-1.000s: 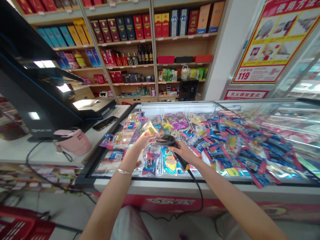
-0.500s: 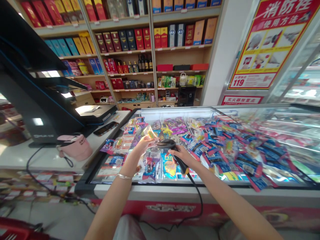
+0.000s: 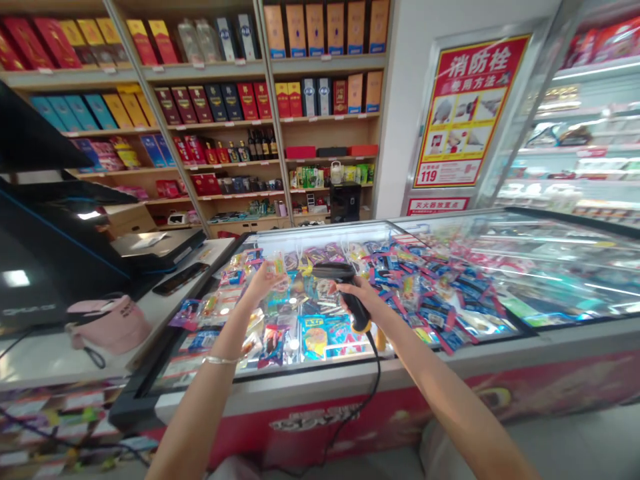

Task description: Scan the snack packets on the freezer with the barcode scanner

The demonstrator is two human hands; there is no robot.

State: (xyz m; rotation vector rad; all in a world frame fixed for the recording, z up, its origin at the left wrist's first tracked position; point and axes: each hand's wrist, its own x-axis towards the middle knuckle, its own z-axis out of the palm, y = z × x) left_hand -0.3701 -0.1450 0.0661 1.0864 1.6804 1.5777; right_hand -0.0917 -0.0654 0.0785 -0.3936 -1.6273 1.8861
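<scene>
My right hand [image 3: 361,297] is wrapped round the handle of a black barcode scanner [image 3: 334,270], whose head points left. A cable runs down from its yellow-tipped handle. Between the fingers of my left hand [image 3: 265,280] is a small clear packet [image 3: 279,265] with yellow and green on it, left of the scanner head and apart from it. Both hands are above the glass-topped freezer [image 3: 320,380]. Blue and pink packets [image 3: 430,293] lie in a wide pile to the right, and a blue bag [image 3: 320,337] shows below the scanner.
At the left a pink cup-shaped bag [image 3: 113,323], a phone [image 3: 181,279] and a black machine [image 3: 55,260] stand on the white counter [image 3: 165,313]. Shelves of boxes [image 3: 215,103] and a red poster [image 3: 465,107] are behind the freezer.
The view has turned to the right. The small packet in my left hand now stands more upright and farther from the scanner head, which my right hand still holds.
</scene>
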